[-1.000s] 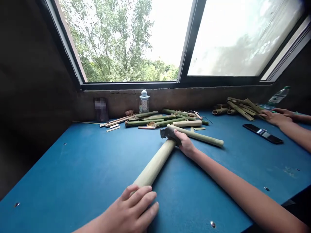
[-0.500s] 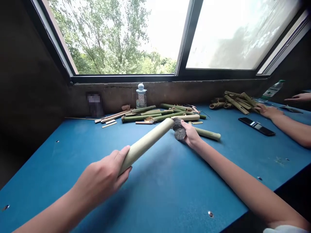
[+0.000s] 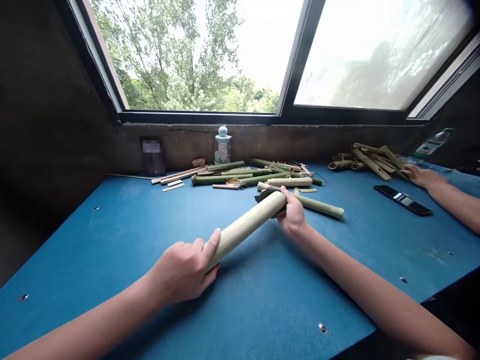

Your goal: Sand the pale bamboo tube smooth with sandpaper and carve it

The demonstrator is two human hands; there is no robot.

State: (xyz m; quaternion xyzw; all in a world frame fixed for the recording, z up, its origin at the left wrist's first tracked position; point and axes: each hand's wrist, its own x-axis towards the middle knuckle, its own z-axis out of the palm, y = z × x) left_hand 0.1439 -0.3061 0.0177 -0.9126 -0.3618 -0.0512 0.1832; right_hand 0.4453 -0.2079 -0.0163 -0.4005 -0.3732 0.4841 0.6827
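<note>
Bench [image 3: 75, 250] under the window [image 3: 195, 60]. Along the back, left to right: glass jar [image 3: 222, 150], heap of bamboo pieces [image 3: 232, 176], bundle of bamboo offcuts [image 3: 371, 159], plastic bottle [image 3: 431, 145]. Phone [image 3: 403, 200] lies before the bundle (another person's hand [image 3: 423, 176] at its near end). Thick bamboo tube [image 3: 247, 230] lies nearer, between left hand [image 3: 183, 267] and right hand [image 3: 294, 215].

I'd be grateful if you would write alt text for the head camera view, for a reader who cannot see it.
Two hands hold a pale bamboo tube above a blue table: the left hand at the near end, the right hand at the far end beside a dark rough piece. Green bamboo pieces lie beyond, and a co-worker's hand rests near a second bamboo pile.
</note>
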